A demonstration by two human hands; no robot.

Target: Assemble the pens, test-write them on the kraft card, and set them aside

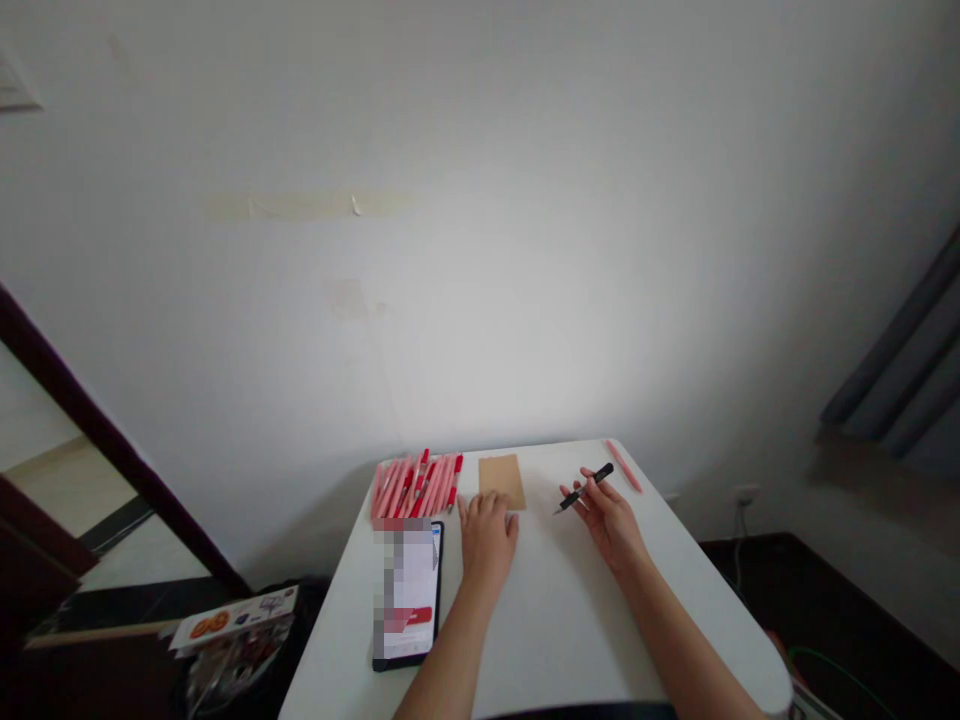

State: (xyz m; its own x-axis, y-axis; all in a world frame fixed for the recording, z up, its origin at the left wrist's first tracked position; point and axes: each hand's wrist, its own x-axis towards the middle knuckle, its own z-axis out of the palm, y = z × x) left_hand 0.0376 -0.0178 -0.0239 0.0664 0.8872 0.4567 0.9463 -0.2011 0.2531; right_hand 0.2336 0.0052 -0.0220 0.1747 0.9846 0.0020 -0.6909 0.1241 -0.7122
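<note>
Evidently the step in hand is steadying the brown pad (501, 474) while a pen is held out beside it. The left hand (489, 540) lies palm down with fingers loosely spread, the tips over the pad's near edge, holding nothing. The right hand (611, 520), to the right of the pad, pinches the black pen (602, 473) between thumb and fingers, its point aimed leftward and down, apart from the pad; whether it touches the table (559, 610) is hard to tell. Bringing that point onto the pad would call for a leftward shift and a firm left hand. Pink and red pens (412, 487) lie in a bunch left of the pad, and one pink pen (624, 467) well to its right.
</note>
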